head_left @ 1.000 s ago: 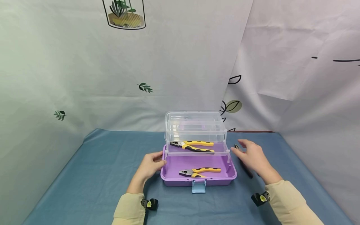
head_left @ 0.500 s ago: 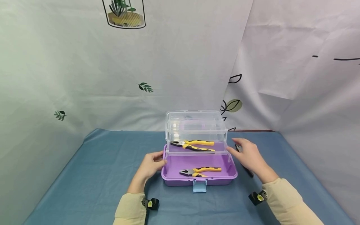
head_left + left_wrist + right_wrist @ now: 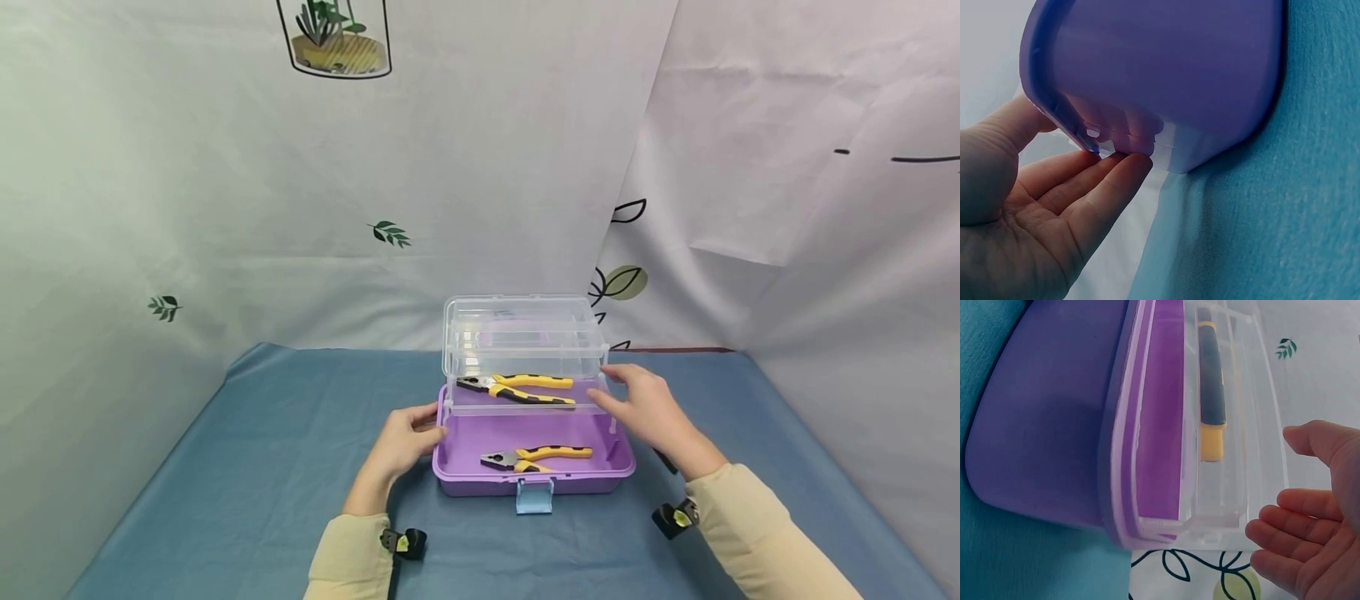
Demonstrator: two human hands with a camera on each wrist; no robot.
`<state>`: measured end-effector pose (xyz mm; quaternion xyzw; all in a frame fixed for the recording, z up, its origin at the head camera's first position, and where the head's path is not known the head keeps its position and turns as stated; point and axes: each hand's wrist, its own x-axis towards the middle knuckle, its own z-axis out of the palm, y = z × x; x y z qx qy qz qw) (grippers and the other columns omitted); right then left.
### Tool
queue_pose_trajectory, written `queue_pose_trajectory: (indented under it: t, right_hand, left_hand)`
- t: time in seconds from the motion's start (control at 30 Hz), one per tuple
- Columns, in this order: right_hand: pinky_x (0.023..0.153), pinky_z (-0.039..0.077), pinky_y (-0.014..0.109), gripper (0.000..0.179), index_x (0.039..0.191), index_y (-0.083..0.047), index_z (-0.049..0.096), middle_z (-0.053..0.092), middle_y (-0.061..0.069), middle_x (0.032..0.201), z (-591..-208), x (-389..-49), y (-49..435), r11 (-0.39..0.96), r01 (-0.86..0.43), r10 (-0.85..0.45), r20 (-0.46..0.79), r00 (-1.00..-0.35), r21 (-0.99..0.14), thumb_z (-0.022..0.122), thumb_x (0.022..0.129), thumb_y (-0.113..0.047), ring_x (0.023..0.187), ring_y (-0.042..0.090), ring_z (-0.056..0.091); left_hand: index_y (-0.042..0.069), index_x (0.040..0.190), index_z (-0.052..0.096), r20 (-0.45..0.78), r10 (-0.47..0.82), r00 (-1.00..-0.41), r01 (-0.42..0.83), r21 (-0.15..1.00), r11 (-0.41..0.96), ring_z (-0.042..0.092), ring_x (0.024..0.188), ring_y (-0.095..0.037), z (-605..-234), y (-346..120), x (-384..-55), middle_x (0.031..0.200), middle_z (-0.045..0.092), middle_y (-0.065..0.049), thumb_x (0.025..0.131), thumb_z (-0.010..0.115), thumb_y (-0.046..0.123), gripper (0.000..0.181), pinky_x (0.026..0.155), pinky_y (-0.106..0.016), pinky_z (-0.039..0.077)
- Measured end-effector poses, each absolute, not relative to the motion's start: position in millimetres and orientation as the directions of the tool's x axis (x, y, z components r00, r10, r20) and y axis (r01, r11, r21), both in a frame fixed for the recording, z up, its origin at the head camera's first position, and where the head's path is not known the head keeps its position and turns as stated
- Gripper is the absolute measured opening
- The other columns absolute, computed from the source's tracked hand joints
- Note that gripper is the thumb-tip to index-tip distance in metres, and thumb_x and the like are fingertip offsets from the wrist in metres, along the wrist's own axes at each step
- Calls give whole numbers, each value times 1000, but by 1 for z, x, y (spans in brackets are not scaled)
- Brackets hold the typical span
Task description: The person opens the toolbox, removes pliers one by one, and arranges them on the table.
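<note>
My left hand (image 3: 402, 439) holds the left side of the purple toolbox (image 3: 480, 487), thumb at the rim and fingers against the outer wall near the far corner, so the grip there is narrow and on the box itself. My right hand (image 3: 649, 407) is spread wide with nothing in it, thumb and fingers apart at the right end of the clear tray (image 3: 480, 410); I can't tell from here whether a fingertip touches the plastic. The toolbox sits upright on the blue cloth (image 3: 262, 467), its clear lid (image 3: 525, 312) raised at the back and the tray lifted above the rear of the base. One pair of yellow-and-black pliers (image 3: 517, 382) lies in that tray, heads to the left. A second pair of pliers (image 3: 525, 456) lies on the purple floor at the front, its lower handle partly hidden behind the front rim. The pale blue latch (image 3: 535, 497) hangs down outside the front wall. Under my right forearm I see the dark end of another object (image 3: 665, 461), mostly covered.
</note>
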<state>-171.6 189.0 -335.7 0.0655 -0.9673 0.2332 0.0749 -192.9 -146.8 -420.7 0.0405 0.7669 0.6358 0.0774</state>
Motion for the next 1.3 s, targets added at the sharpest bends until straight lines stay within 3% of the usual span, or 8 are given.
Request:
queue_pose_trajectory:
  t: [0.7,1.3]
  right_hand:
    - [97,46,55,54,126,3,57,59,22,126,-339,-182,171,857,-255,-187,190,-964,-449,65,88,-35,119,40,53]
    - [100,44,54,57,129,0,56,58,19,130,-341,-193,159,860,-251,-229,103,-968,-443,63,89,-39,124,38,50]
  left_hand:
    - [-11,130,50,-79,148,-986,-49,980,195,65,102,-30,-420,-146,-193,117,62,-30,81,63,-3,51,76,-39,59]
    - [-11,131,49,-80,151,-985,-51,981,186,65,102,-31,-419,-146,-193,117,61,-31,82,64,-3,52,76,-40,59]
